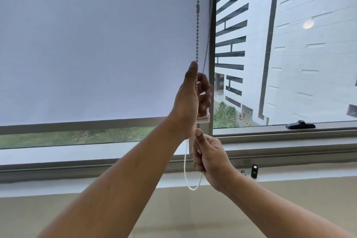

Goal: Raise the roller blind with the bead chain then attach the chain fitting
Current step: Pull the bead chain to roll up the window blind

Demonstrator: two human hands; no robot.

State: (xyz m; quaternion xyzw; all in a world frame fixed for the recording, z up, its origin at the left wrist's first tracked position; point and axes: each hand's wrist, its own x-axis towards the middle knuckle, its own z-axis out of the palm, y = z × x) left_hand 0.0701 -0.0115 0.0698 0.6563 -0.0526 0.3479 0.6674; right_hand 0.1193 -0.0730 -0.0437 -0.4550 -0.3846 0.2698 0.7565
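There's the left hand clamped round the chain and white fitting at the right edge of the blind, right hand pinching the chain just beneath, and with the blind hanging low, straight, even downward pulls on a taut strand look best.

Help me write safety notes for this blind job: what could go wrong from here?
1. The left hand and right hand both grip the bead chain; if either slips, the roller blind, only partly raised, might run back down.
2. The chain fitting sits half hidden behind the left wrist, so it could be clipped on crooked or dropped.
3. The slack loop under the right hand may swing and tangle.
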